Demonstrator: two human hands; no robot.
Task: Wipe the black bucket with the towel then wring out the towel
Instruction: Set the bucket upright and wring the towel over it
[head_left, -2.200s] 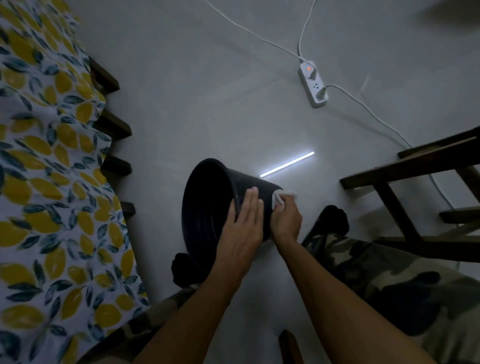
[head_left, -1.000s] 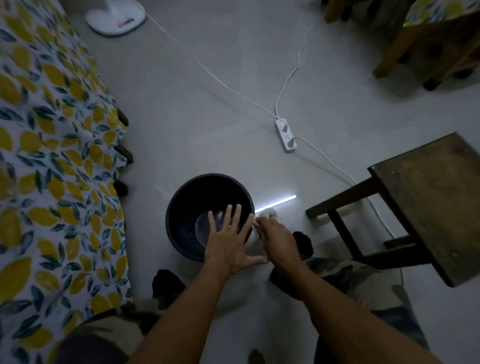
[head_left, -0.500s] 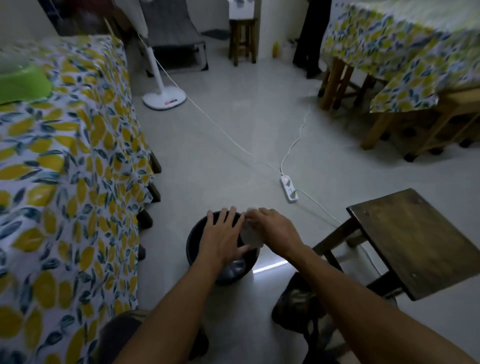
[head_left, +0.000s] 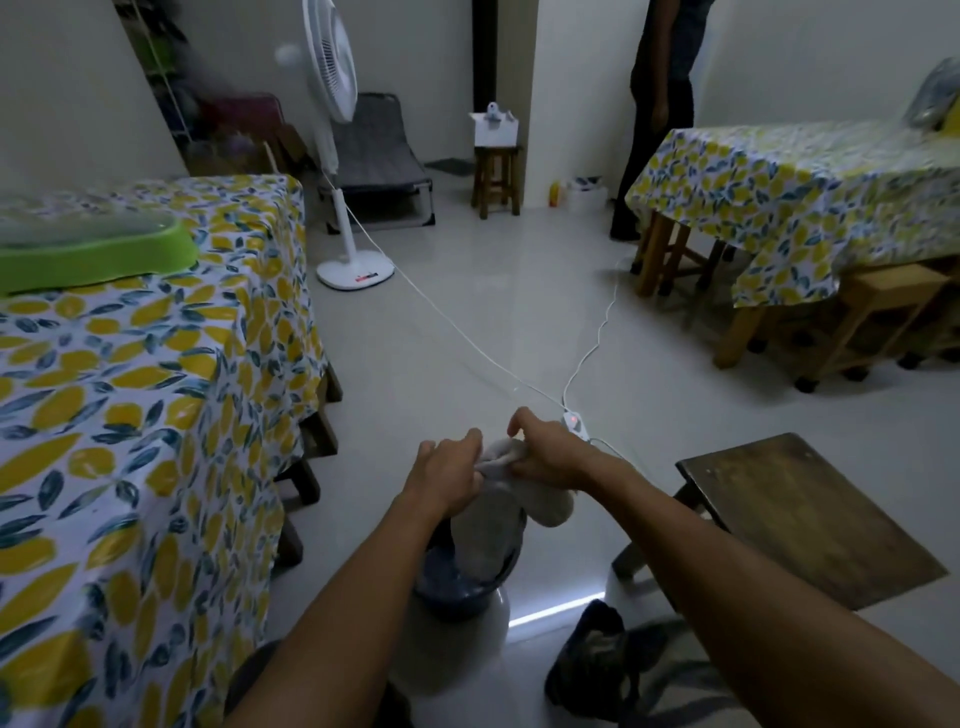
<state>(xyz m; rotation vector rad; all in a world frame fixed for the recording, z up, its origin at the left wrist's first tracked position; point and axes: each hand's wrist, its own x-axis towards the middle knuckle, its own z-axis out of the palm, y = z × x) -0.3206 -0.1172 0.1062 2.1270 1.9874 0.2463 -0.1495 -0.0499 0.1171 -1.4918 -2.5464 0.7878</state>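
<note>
While two hands, left hand (head_left: 447, 475) and right hand (head_left: 550, 457), grip one towel (head_left: 498, 512), one bucket (head_left: 457, 587) sits below.

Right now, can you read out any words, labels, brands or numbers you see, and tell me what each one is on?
None can be read.
Fan base: a small red and dark mark, too blurred to read.
Power strip: only a red light, no text visible.
White box on the far stool: no legible text.
Towel, bucket, tablecloths: no text, only a lemon print.
</note>
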